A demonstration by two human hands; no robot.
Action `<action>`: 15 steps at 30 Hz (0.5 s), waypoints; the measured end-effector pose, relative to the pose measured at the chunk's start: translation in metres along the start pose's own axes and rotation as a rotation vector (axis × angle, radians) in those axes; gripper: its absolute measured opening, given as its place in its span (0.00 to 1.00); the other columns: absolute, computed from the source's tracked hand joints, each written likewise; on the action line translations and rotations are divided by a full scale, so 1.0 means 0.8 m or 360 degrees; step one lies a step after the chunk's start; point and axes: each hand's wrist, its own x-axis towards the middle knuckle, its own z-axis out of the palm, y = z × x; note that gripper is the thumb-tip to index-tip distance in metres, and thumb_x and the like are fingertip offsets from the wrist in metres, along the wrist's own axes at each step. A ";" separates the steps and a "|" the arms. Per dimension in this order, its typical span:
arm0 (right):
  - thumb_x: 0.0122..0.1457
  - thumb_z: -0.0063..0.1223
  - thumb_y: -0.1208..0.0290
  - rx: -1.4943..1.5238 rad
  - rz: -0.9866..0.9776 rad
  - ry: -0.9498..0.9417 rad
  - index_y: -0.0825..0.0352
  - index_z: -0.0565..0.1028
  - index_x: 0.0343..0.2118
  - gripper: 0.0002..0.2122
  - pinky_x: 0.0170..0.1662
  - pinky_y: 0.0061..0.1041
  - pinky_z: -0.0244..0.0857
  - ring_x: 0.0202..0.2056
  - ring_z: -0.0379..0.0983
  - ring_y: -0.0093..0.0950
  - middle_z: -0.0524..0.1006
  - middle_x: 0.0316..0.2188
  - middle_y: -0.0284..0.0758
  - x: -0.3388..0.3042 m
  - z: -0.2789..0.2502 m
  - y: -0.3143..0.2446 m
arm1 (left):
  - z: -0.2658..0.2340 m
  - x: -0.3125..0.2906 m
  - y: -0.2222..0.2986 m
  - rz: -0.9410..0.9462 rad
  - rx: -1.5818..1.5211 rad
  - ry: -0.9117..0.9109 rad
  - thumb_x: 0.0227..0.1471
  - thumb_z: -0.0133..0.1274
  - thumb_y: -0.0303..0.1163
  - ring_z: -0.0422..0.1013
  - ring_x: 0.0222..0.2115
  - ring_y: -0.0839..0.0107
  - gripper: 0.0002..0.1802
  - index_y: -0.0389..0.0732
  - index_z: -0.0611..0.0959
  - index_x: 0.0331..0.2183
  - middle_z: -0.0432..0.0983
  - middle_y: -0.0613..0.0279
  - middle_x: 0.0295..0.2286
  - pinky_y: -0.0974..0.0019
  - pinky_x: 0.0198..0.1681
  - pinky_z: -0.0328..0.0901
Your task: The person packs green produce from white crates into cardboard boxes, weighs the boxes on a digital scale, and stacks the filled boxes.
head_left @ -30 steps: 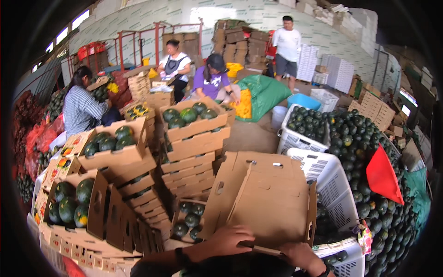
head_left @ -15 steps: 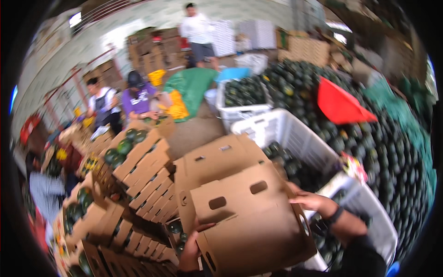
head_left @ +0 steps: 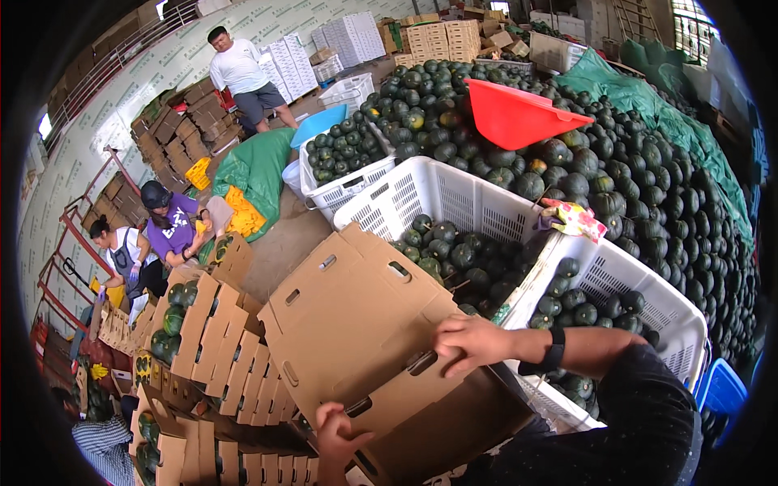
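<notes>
A brown cardboard box (head_left: 356,316) is unfolded before me, its broad lid panel leaning away and its dark inside facing me. At the fold, my right hand (head_left: 476,343) is closed over the panel's edge beside a hand slot, fingers bent and thumb below. My left hand (head_left: 335,437) grips the near left edge of the same box, with fingers bent upward and thumb reaching across the cardboard. Part of that grip is hidden by the edge. Just beyond my right hand, dark green pumpkins (head_left: 463,256) fill part of a white plastic crate (head_left: 474,194).
Stacked cardboard boxes of pumpkins (head_left: 215,324) stand close on the left. A second white crate (head_left: 648,283) is by my right elbow. Behind rises a large pumpkin heap (head_left: 616,178) with a red scoop (head_left: 519,113). Two people sit working at left; another person (head_left: 247,77) stands farther back.
The box has tilted, bringing its inside and wide lid panel into view. My right hand has gone from the box's right side to the fold. The view has swung to the right.
</notes>
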 end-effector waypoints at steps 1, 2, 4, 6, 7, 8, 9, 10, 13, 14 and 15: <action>0.42 0.61 0.54 -0.0298 -0.0073 -0.0088 0.58 0.68 0.43 0.25 0.39 0.30 0.64 0.41 0.66 0.34 0.68 0.35 0.34 0.014 -0.010 -0.016 | 0.006 0.022 0.038 -0.0052 0.0562 -0.0177 0.31 0.64 0.40 0.65 0.39 0.60 0.19 0.41 0.75 0.26 0.68 0.54 0.34 0.58 0.43 0.61; 0.39 0.62 0.53 -0.0508 -0.0001 -0.0334 0.57 0.65 0.48 0.31 0.39 0.31 0.66 0.41 0.67 0.33 0.70 0.33 0.34 0.032 -0.021 -0.036 | 0.010 0.035 0.050 -0.0100 0.0847 -0.0266 0.30 0.64 0.40 0.66 0.38 0.61 0.19 0.42 0.75 0.25 0.69 0.54 0.34 0.58 0.43 0.61; 0.42 0.59 0.56 -0.0816 -0.0001 -0.0591 0.57 0.70 0.45 0.25 0.31 0.29 0.67 0.35 0.69 0.32 0.71 0.31 0.31 0.050 -0.008 -0.029 | 0.021 0.065 0.061 -0.0010 0.1363 -0.0616 0.29 0.64 0.41 0.67 0.36 0.62 0.19 0.43 0.76 0.25 0.70 0.58 0.31 0.58 0.40 0.61; 0.45 0.56 0.59 -0.0977 0.0116 -0.0659 0.57 0.71 0.42 0.19 0.31 0.28 0.68 0.36 0.70 0.32 0.72 0.31 0.31 0.067 0.031 -0.023 | 0.031 0.072 0.037 0.0114 0.1609 -0.0870 0.29 0.64 0.40 0.67 0.34 0.63 0.19 0.45 0.77 0.26 0.72 0.61 0.29 0.56 0.38 0.62; 0.47 0.53 0.62 -0.1143 0.0208 -0.0738 0.57 0.72 0.39 0.14 0.30 0.27 0.69 0.36 0.71 0.32 0.72 0.31 0.31 0.072 0.043 -0.023 | 0.035 0.063 0.007 0.0062 0.1729 -0.0797 0.28 0.65 0.41 0.67 0.33 0.64 0.20 0.46 0.78 0.28 0.72 0.64 0.27 0.55 0.38 0.61; 0.47 0.53 0.62 -0.1144 0.0221 -0.0730 0.57 0.72 0.39 0.14 0.30 0.27 0.69 0.36 0.71 0.32 0.72 0.31 0.31 0.069 0.041 -0.023 | 0.038 0.060 -0.010 0.0012 0.1845 -0.0721 0.28 0.65 0.42 0.68 0.31 0.66 0.22 0.47 0.78 0.30 0.72 0.68 0.25 0.54 0.38 0.61; 0.48 0.49 0.65 -0.1154 0.0119 -0.0557 0.57 0.72 0.37 0.12 0.30 0.27 0.69 0.36 0.72 0.32 0.73 0.31 0.31 0.063 0.036 -0.022 | 0.041 0.063 -0.005 0.0038 0.1841 -0.0739 0.28 0.65 0.42 0.68 0.31 0.66 0.22 0.47 0.78 0.30 0.72 0.68 0.25 0.54 0.38 0.61; 0.49 0.46 0.67 -0.1160 0.0014 -0.0383 0.58 0.73 0.35 0.09 0.29 0.27 0.70 0.36 0.73 0.32 0.73 0.30 0.31 0.057 0.032 -0.021 | 0.040 0.063 0.007 -0.0030 0.1805 -0.0757 0.29 0.65 0.42 0.67 0.33 0.63 0.25 0.46 0.78 0.34 0.73 0.65 0.28 0.53 0.40 0.61; 0.48 0.47 0.70 -0.0989 0.0344 -0.0332 0.61 0.77 0.30 0.08 0.30 0.30 0.70 0.35 0.75 0.31 0.76 0.33 0.33 0.026 -0.008 -0.002 | 0.021 0.078 0.082 -0.0080 0.1183 -0.0400 0.32 0.63 0.40 0.63 0.44 0.54 0.34 0.40 0.73 0.44 0.71 0.54 0.41 0.55 0.50 0.57; 0.49 0.46 0.68 -0.0941 0.0635 -0.0250 0.60 0.77 0.29 0.08 0.30 0.31 0.70 0.35 0.75 0.32 0.76 0.34 0.33 0.009 -0.026 0.017 | -0.001 0.065 0.086 -0.0036 0.1174 -0.0182 0.35 0.61 0.38 0.54 0.53 0.51 0.42 0.37 0.65 0.53 0.60 0.47 0.51 0.56 0.55 0.51; 0.49 0.47 0.64 -0.0904 0.0846 -0.0090 0.60 0.77 0.30 0.10 0.32 0.31 0.70 0.35 0.75 0.32 0.77 0.34 0.33 -0.005 -0.053 0.025 | -0.025 0.048 0.063 -0.0001 0.0779 0.0160 0.41 0.57 0.36 0.50 0.56 0.56 0.41 0.37 0.59 0.56 0.53 0.46 0.54 0.56 0.58 0.46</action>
